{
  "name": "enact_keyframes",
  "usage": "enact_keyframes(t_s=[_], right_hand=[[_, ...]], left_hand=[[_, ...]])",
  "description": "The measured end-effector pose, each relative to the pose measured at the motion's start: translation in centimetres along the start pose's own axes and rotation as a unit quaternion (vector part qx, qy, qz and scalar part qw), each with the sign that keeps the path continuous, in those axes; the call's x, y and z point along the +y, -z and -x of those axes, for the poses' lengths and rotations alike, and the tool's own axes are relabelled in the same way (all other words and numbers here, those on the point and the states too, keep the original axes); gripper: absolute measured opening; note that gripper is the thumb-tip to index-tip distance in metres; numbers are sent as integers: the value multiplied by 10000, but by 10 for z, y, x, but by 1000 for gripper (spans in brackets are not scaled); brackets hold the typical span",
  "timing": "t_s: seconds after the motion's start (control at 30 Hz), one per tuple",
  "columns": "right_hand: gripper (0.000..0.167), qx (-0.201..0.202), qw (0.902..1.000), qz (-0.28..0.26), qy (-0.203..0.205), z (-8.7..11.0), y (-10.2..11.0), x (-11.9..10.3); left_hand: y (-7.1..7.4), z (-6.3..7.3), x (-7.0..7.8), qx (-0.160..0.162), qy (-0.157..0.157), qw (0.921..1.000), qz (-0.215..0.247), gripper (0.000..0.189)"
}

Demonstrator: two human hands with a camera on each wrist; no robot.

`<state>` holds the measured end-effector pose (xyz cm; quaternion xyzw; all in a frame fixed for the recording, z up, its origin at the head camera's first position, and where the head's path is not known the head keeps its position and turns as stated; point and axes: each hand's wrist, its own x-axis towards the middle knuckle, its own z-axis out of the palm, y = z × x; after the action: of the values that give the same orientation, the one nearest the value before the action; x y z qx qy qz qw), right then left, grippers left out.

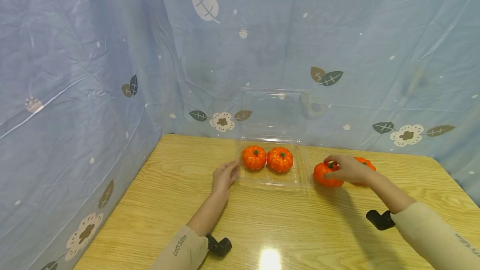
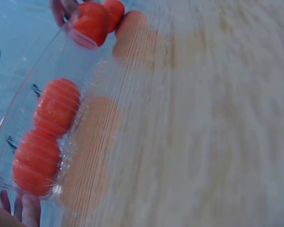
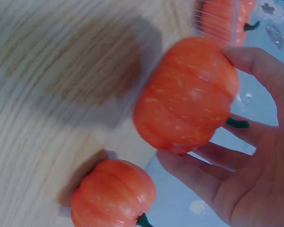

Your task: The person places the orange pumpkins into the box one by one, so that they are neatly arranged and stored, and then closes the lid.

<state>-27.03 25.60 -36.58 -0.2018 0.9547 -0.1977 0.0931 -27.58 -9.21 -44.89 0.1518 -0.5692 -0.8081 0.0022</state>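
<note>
- Two boxed pumpkins [image 1: 254,157], orange with green stems, sit side by side in a clear plastic box [image 1: 273,179]; its lid [image 1: 270,111] stands raised at the back.
- Surface: yellowish wooden table [image 1: 285,220], streaky grain, one bright glare patch [image 1: 270,259] low in the head view. Box set toward the far side.
- Room: creased blue cloth [image 1: 270,45] hung behind and to the left, printed with leaves, flowers, small paw marks.
- Left hand [image 1: 224,176]: at the box's left side, fingers close together against the wall. Whether they pinch the plastic, I cannot tell.
- Right hand [image 1: 348,169]: thumb and fingers clamped on the held pumpkin [image 1: 326,177], just right of the box.
- Loose pumpkin [image 1: 366,163]: on the table behind the right hand, partly hidden by it in the head view.
- Right wrist view adds: digits bearing on opposite sides of the held pumpkin, its shadow on the wood standing clear of it; loose pumpkin plainly seen, stem included.
- Left wrist view adds: a low look along the wood, with orange reflections of the pumpkins in its sheen.
- Head view alone: the lid entire, and both pale sleeves [image 1: 181,251].
</note>
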Motion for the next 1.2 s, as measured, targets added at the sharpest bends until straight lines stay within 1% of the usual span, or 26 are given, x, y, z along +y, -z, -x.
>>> enact_keyframes(t_s=[0.07,0.2,0.43,0.57,0.7,0.87,1.2], right_hand=[[54,-128,9998,66,102,1,2,0],[54,-265,9995,99,106,3,4,-1],[57,-300,9994,161,-117,8,8,-5],[57,-327,9992,183,-116,9,10,-6],[56,-283,9996,75,14,8,13,-9],[55,-86,9998,83,182,7,20,-16],[56,-26,9991,357,223,2,28,-42]], left_hand=[[0,-1,-2,30,7,10000,24,36],[1,-2,-4,17,14,10000,37,37],[3,-4,-5,-15,62,10000,32,36],[3,-3,-5,39,48,10000,16,36],[1,-1,-5,100,-5,9999,-24,35],[0,-1,-4,134,22,9999,-60,33],[-1,-3,-4,196,54,9997,-111,31]])
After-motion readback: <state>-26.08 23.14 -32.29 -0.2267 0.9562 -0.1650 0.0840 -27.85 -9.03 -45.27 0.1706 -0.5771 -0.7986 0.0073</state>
